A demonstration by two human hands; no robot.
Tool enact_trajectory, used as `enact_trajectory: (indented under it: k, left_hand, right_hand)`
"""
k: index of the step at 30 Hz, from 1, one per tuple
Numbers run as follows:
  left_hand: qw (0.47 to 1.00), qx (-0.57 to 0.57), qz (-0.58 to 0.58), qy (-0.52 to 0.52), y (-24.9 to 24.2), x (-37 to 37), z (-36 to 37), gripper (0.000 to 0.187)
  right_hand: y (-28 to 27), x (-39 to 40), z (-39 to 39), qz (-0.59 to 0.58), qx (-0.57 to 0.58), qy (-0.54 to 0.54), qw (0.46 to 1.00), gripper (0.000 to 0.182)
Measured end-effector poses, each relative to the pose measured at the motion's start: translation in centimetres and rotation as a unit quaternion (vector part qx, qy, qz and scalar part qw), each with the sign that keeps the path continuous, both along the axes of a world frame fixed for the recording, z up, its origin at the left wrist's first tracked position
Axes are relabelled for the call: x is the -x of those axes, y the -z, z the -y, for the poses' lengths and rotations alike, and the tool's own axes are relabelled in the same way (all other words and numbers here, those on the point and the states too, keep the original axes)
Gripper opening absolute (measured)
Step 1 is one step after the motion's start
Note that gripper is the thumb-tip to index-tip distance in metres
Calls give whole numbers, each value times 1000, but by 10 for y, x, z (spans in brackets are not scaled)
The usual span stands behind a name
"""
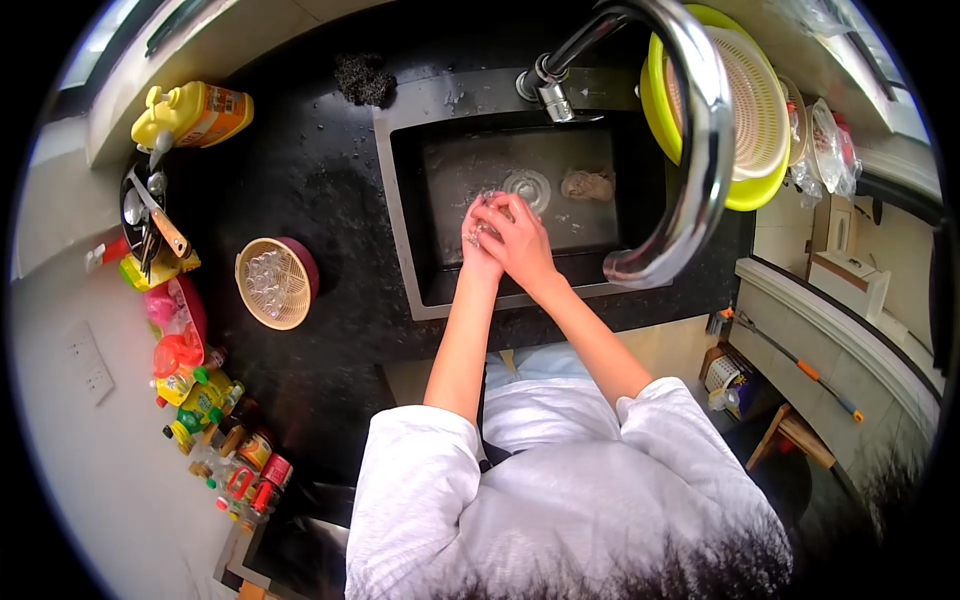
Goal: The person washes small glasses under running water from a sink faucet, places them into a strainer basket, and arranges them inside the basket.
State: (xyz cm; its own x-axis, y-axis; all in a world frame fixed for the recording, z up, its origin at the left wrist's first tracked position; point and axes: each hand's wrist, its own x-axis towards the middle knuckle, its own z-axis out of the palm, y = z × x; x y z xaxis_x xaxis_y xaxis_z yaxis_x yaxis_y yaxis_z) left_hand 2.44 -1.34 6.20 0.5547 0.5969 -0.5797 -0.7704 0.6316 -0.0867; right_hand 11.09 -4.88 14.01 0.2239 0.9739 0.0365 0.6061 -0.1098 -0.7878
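Above the sink (398, 215), my left hand (478, 250) and my right hand (516, 235) are pressed together with fingers curled. Between them, bits of something small, clear and shiny (488, 195) show, perhaps glass or clear plastic; my fingers cover most of it. Just beyond the fingertips lies the round drain (528, 188) in the sink floor. A brownish, crumpled cloth or sponge (587, 185) rests to its right. The floor of the sink looks wet.
The chrome faucet (700, 130) arches over the sink's right side. Left on the black counter stands a basket (303, 312) of clear pieces. A dark scourer (364, 80), yellow jug (205, 115), utensils and several bottles line the counter. Green basins (745, 195) lean at right.
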Motion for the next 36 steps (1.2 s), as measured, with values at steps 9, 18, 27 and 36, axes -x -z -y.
enact_trajectory:
  k: [9,18,27,36]
  left_hand:
    - [998,0,-59,-29,-32,2,11,27]
    - [999,-5,-12,37,-66,19,-1,26]
    - [981,-4,-7,196,-62,23,4,31]
    - [950,-23,-104,294,-86,-13,10,26]
  right_hand:
    - [-39,1,10,84,-46,-36,995,29]
    - [-65,-1,15,-134,-126,72,980,26]
    - [-49,-54,47,-571,52,211,792,25]
    - [-31,-59,43,-235,12,107,966,28]
